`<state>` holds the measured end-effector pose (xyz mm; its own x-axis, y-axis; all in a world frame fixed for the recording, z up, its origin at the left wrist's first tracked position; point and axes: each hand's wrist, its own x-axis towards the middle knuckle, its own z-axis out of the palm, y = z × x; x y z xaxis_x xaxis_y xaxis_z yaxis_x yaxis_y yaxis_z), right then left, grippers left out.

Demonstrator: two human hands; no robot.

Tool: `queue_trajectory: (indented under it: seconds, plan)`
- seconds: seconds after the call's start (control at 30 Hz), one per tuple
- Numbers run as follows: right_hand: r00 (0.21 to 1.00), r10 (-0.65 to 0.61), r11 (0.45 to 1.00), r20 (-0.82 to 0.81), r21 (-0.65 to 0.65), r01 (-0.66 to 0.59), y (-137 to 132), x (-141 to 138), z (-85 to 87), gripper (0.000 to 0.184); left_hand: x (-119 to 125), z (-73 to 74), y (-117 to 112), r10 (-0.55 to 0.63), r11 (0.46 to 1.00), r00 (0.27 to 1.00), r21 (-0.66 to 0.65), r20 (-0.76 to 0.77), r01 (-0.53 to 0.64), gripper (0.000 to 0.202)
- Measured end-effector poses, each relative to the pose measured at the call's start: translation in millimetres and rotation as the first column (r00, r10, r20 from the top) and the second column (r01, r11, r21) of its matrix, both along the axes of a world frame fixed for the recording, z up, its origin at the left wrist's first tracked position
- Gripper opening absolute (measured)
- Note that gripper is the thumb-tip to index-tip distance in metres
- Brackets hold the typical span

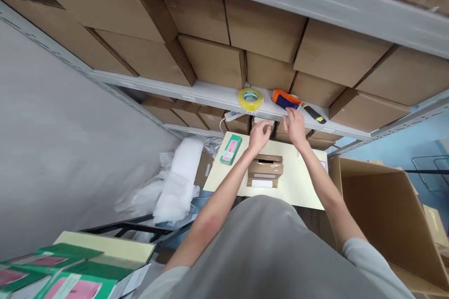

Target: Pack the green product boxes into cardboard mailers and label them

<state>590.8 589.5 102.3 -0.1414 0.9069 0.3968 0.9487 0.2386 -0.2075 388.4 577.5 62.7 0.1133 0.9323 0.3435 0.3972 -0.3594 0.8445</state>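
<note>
the right hand [294, 126], fingers spread, reaches the orange-and-blue plastic tool [285, 100], contact unclear; the left hand [260, 136] curls, its grip unclear. bodyward of both sits the small brown cardboard box [265, 169].

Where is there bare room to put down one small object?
On the table, between the small carton and the right forearm; also the shelf ledge left of the tape roll. Crowded: farther right there, where the orange-and-blue tool and the black-and-yellow cutter lie.
</note>
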Motion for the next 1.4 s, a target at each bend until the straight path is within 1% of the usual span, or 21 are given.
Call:
queue_trajectory:
  seconds: [0.07,0.13,0.17,0.23,0.27,0.33,0.43,0.5,0.57,0.6,0.63,0.7,0.77,0.8,0.83,0.9,0.97,1.07,1.13,1.27,1.4]
  plan:
    - [0.993,-0.095,0.995,0.069,-0.033,0.097,34.4,-3.4,31.4,0.053,16.1,35.2,22.0,0.025,0.998,0.999,0.061,0.037,-0.028,0.022]
    - [0.973,-0.191,0.969,0.131,-0.133,0.208,57.4,-9.6,48.9,0.051,28.7,59.0,33.8,0.024,0.995,0.998,0.095,0.057,-0.030,0.020]
    - [0.963,-0.220,0.952,0.156,-0.181,0.247,64.9,-12.8,52.9,0.051,33.4,66.2,35.8,0.019,0.994,0.998,0.102,0.062,-0.025,0.019]
    - [0.954,-0.237,0.929,0.184,-0.242,0.278,74.1,-17.5,53.8,0.051,39.8,71.4,33.5,0.008,0.995,0.998,0.100,0.070,-0.015,0.018]
    - [0.953,-0.237,0.927,0.189,-0.251,0.280,76.5,-18.6,52.2,0.052,41.5,70.2,30.1,0.008,0.996,0.997,0.090,0.076,-0.015,0.018]
    - [0.953,-0.237,0.931,0.188,-0.235,0.278,77.6,-18.0,47.2,0.050,42.1,62.6,20.4,0.010,0.998,0.995,0.055,0.097,-0.015,0.016]
    - [0.968,-0.209,0.951,0.137,-0.204,0.234,66.7,-12.7,36.5,0.044,36.0,43.1,-0.8,0.010,1.000,0.988,-0.018,0.154,-0.007,0.015]
    - [0.988,-0.152,0.974,0.026,-0.169,0.154,45.0,-9.9,24.8,0.041,28.0,27.2,-20.8,0.006,0.997,0.975,-0.070,0.221,0.010,0.014]
    - [0.982,-0.078,0.991,-0.171,-0.118,0.058,9.2,-10.8,8.6,0.038,18.3,10.7,-46.0,0.016,0.993,0.954,-0.118,0.300,0.021,0.012]
    - [0.955,-0.039,0.995,-0.293,-0.101,0.009,-13.1,-13.3,-0.3,0.039,13.5,2.9,-60.0,0.027,0.990,0.942,-0.141,0.335,0.021,0.012]
    - [0.903,-0.005,0.995,-0.429,-0.095,-0.039,-37.0,-17.0,-9.3,0.041,8.9,-4.4,-74.2,0.043,0.986,0.931,-0.163,0.361,0.018,0.012]
    - [0.739,0.022,0.981,-0.674,-0.127,-0.145,-84.6,-27.7,-25.1,0.047,0.9,-16.3,-101.5,0.073,0.980,0.920,-0.197,0.386,0.005,0.017]
    - [0.581,-0.011,0.962,-0.814,-0.167,-0.216,-124.4,-40.4,-36.3,0.053,-5.8,-24.3,-124.3,0.083,0.979,0.929,-0.202,0.361,-0.009,0.020]
    - [0.523,-0.035,0.953,-0.852,-0.186,-0.238,-139.8,-46.6,-40.1,0.054,-8.7,-26.8,-133.5,0.081,0.981,0.940,-0.193,0.333,-0.016,0.020]
    - [0.483,-0.058,0.947,-0.874,-0.202,-0.251,-151.9,-52.4,-42.8,0.055,-11.4,-28.4,-141.4,0.077,0.983,0.951,-0.180,0.301,-0.023,0.019]
    - [0.447,-0.089,0.939,-0.890,-0.225,-0.261,-168.5,-62.3,-45.8,0.056,-15.7,-29.4,-154.4,0.076,0.987,0.965,-0.155,0.250,-0.037,0.018]
    - [0.448,-0.095,0.933,-0.889,-0.236,-0.271,-178.4,-69.8,-45.9,0.056,-18.7,-27.8,-165.5,0.099,0.987,0.966,-0.150,0.239,-0.064,0.020]
    - [0.457,-0.088,0.914,-0.885,-0.253,-0.315,-189.0,-77.3,-41.9,0.056,-21.8,-21.9,-181.2,0.169,0.977,0.947,-0.172,0.272,-0.125,0.028]
    - [0.447,-0.088,0.902,-0.890,-0.261,-0.344,-195.5,-80.5,-38.5,0.055,-24.9,-16.8,-189.8,0.199,0.972,0.934,-0.180,0.297,-0.149,0.030]
    - [0.406,-0.106,0.889,-0.908,-0.269,-0.371,-204.3,-84.1,-38.5,0.054,-35.4,-8.9,-198.4,0.167,0.976,0.940,-0.184,0.296,-0.116,0.026]
    - [0.370,-0.171,0.863,-0.913,-0.320,-0.391,-203.4,-86.5,-48.2,0.061,-48.1,-9.5,-197.8,0.094,0.984,0.954,-0.175,0.286,-0.044,0.021]
